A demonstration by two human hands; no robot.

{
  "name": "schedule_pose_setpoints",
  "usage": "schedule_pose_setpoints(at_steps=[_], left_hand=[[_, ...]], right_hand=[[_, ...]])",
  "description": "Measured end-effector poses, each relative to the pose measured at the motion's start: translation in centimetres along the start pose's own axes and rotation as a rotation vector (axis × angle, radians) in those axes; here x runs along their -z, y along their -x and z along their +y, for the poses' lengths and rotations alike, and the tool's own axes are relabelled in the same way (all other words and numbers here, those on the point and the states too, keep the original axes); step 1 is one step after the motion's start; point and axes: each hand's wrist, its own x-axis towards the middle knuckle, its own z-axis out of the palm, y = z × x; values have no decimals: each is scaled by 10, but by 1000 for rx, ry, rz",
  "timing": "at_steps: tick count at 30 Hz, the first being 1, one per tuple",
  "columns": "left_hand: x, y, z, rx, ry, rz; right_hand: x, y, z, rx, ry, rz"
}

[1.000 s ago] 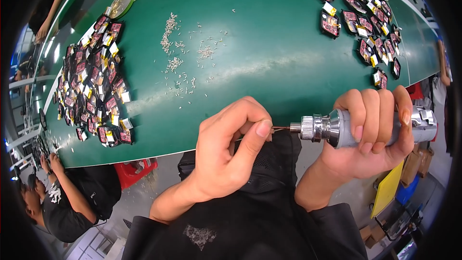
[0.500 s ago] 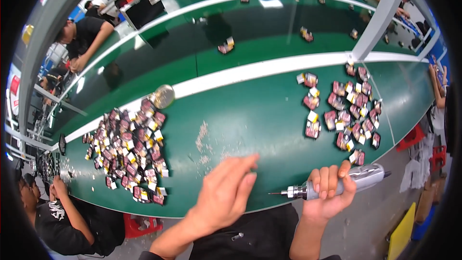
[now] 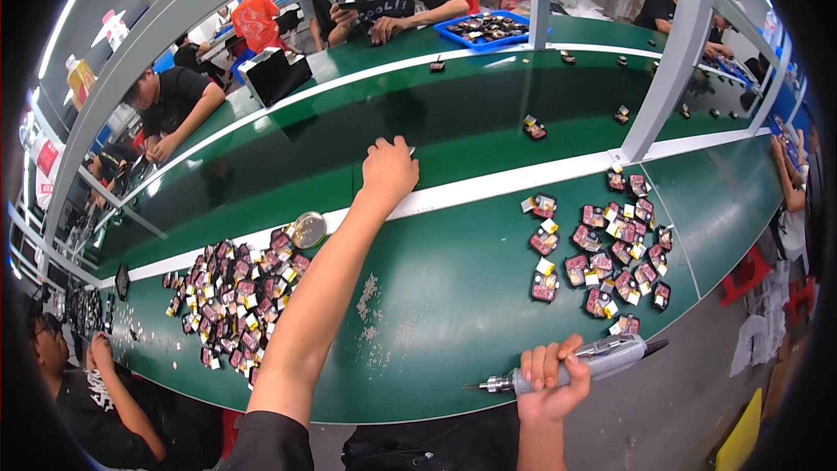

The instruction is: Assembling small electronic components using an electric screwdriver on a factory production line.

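My left hand (image 3: 390,173) is stretched out over the dark green belt, its fingers curled down around a small black-cased electronic module. Only a pale bit of that module (image 3: 412,151) peeks out beside the fingertips. Near the table's front edge, my right hand (image 3: 551,379) grips a grey electric screwdriver (image 3: 610,359), its bit pointing left. A heap of modules with reddish insides and white-and-yellow tabs (image 3: 240,296) lies left of my forearm. More such modules (image 3: 623,244) are spread out at the right. Tiny screws (image 3: 373,323) are scattered on the green tabletop between.
A round clear-lidded tin (image 3: 309,229) sits by the white rail (image 3: 488,188). A grey post (image 3: 676,61) rises at the right. Other modules (image 3: 534,128) lie along the belt. Across it, a person works near a blue tray (image 3: 484,42) of parts; others sit at both sides.
My left hand has gone from above the table's front to the belt and closed over a module there. My right hand still holds the screwdriver. The view has tilted up.
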Motion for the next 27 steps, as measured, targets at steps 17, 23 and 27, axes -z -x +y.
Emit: schedule_pose_setpoints(at_steps=[17, 23, 27], left_hand=[[68, 182, 59, -949, 350, -237], [85, 228, 66, -926, 451, -311], [86, 236, 71, -843, 440, -312]], right_hand=[[8, 25, -13, -88, -19, 101], [2, 36, -20, -142, -29, -2], [8, 44, -18, -170, -37, -60]])
